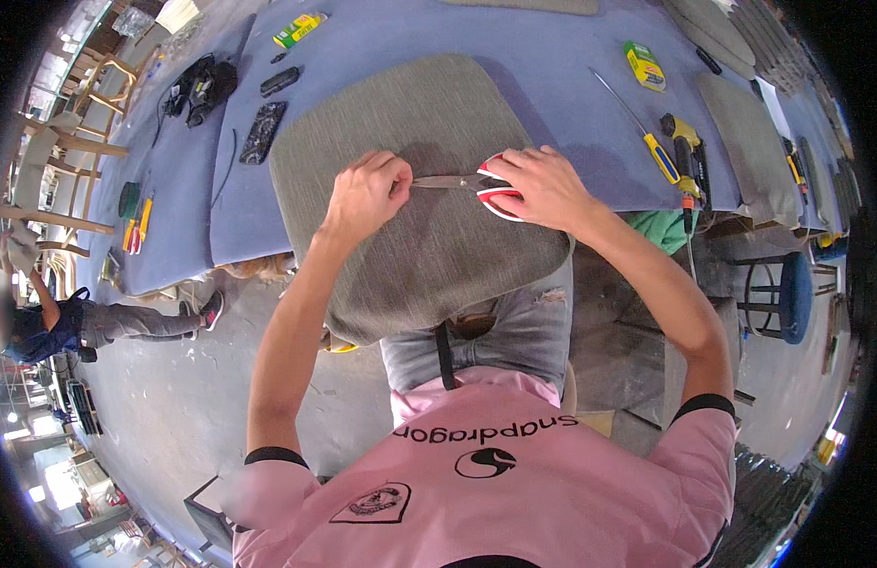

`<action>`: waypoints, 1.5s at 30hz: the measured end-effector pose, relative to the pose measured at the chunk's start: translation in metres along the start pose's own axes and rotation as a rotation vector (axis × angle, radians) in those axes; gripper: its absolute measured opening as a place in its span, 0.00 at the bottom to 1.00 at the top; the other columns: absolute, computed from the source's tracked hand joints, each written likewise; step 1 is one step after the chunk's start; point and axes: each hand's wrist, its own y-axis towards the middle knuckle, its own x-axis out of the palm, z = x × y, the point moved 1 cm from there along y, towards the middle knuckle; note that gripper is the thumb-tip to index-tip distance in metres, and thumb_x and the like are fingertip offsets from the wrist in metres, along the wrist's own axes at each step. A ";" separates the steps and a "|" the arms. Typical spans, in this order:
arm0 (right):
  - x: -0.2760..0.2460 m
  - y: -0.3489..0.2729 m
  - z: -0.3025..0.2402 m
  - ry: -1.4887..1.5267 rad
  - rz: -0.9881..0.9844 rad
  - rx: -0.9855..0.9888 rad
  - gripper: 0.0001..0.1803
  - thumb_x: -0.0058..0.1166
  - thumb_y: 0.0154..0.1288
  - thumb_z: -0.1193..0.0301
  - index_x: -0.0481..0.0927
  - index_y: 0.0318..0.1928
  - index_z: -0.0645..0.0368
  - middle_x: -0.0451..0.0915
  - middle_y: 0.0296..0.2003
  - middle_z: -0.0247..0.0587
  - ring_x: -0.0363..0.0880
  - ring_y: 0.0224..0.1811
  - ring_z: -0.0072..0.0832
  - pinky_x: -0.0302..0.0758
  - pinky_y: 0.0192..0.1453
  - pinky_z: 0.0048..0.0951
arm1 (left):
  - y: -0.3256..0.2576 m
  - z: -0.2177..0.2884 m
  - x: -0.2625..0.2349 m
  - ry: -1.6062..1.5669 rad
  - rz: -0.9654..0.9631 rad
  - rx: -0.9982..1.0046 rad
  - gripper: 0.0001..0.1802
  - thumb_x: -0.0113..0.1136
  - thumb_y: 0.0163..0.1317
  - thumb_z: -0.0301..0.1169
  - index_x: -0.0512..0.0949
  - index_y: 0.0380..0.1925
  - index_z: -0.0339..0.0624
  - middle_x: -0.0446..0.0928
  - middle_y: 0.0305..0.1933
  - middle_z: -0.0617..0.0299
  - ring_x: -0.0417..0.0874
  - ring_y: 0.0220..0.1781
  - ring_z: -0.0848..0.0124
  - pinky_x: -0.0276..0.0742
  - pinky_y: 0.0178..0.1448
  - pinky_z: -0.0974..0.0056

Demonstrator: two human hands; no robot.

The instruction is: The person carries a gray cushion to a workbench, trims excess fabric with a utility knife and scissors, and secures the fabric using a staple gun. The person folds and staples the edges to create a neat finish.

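A grey fabric seat cushion (420, 246) lies on the blue-covered table (552, 85), its near edge hanging over toward me. My right hand (543, 189) grips the red-and-white handles of a pair of scissors (462, 182), whose blades point left across the cushion top. My left hand (367, 194) is closed in a fist on the cushion, pinching something at the blade tips; what it pinches is too small to tell.
A yellow-handled screwdriver (647, 137) and a yellow power tool (687, 151) lie to the right. Small green-yellow boxes (644, 64), dark phones (264, 131) and black cables (200, 87) sit further back. More cushions (756, 142) lie at the right. A person sits on the floor (98, 322) at left.
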 end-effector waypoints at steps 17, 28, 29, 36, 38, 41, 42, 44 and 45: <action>-0.017 -0.007 0.017 0.032 0.093 0.247 0.23 0.71 0.71 0.51 0.87 0.60 0.45 0.89 0.47 0.40 0.92 0.47 0.47 0.86 0.52 0.52 | -0.060 -0.022 -0.053 0.039 0.327 -0.317 0.12 0.72 0.62 0.26 0.86 0.46 0.46 0.87 0.49 0.57 0.89 0.53 0.53 0.83 0.64 0.47; 0.058 -0.111 0.184 -0.449 0.460 0.501 0.21 0.66 0.69 0.63 0.86 0.62 0.50 0.86 0.57 0.43 0.79 0.66 0.49 0.76 0.68 0.56 | -0.040 0.185 -0.203 -0.310 0.097 0.690 0.17 0.66 0.77 0.39 0.86 0.57 0.42 0.86 0.65 0.60 0.87 0.62 0.63 0.75 0.76 0.45; 0.061 -0.110 0.182 -0.423 0.496 0.507 0.21 0.66 0.69 0.64 0.87 0.61 0.50 0.87 0.57 0.43 0.80 0.65 0.49 0.76 0.69 0.56 | -0.028 0.194 -0.195 -0.301 0.060 0.766 0.17 0.66 0.77 0.39 0.86 0.58 0.42 0.85 0.65 0.60 0.87 0.63 0.62 0.74 0.76 0.45; 0.066 -0.111 0.181 -0.301 0.647 0.541 0.17 0.66 0.65 0.66 0.89 0.54 0.51 0.88 0.59 0.42 0.80 0.68 0.49 0.75 0.73 0.56 | 0.010 0.200 -0.175 -0.332 -0.025 0.967 0.20 0.63 0.79 0.41 0.83 0.62 0.41 0.84 0.68 0.58 0.84 0.67 0.62 0.72 0.78 0.46; 0.066 -0.149 0.178 -0.325 0.599 0.683 0.16 0.67 0.65 0.66 0.89 0.53 0.51 0.88 0.59 0.42 0.79 0.68 0.49 0.74 0.72 0.58 | 0.026 0.195 -0.159 -0.399 -0.054 1.041 0.21 0.62 0.80 0.42 0.82 0.63 0.41 0.83 0.69 0.57 0.83 0.68 0.61 0.71 0.79 0.46; 0.067 -0.104 0.172 -0.276 0.640 0.580 0.16 0.66 0.66 0.66 0.87 0.54 0.52 0.87 0.59 0.41 0.77 0.69 0.50 0.70 0.74 0.60 | 0.015 0.203 -0.175 -0.311 -0.041 1.002 0.22 0.60 0.80 0.43 0.81 0.64 0.40 0.82 0.70 0.56 0.82 0.69 0.61 0.70 0.80 0.46; 0.067 -0.105 0.169 -0.273 0.642 0.595 0.17 0.66 0.67 0.66 0.86 0.55 0.52 0.86 0.59 0.41 0.76 0.70 0.50 0.69 0.76 0.59 | 0.015 0.200 -0.175 -0.306 -0.033 1.008 0.23 0.60 0.81 0.43 0.81 0.65 0.40 0.82 0.71 0.56 0.82 0.70 0.61 0.70 0.80 0.46; 0.064 -0.112 0.170 -0.219 0.642 0.609 0.17 0.66 0.67 0.66 0.87 0.56 0.51 0.85 0.62 0.41 0.77 0.71 0.48 0.69 0.77 0.59 | 0.013 0.194 -0.173 -0.295 -0.022 1.018 0.23 0.59 0.81 0.44 0.80 0.66 0.40 0.81 0.71 0.55 0.81 0.71 0.61 0.69 0.81 0.46; 0.063 -0.113 0.165 -0.265 0.641 0.635 0.18 0.65 0.67 0.67 0.87 0.57 0.51 0.85 0.64 0.41 0.77 0.72 0.46 0.69 0.77 0.59 | 0.012 0.192 -0.173 -0.284 -0.014 1.025 0.24 0.59 0.82 0.44 0.80 0.67 0.40 0.81 0.72 0.55 0.80 0.72 0.60 0.69 0.81 0.46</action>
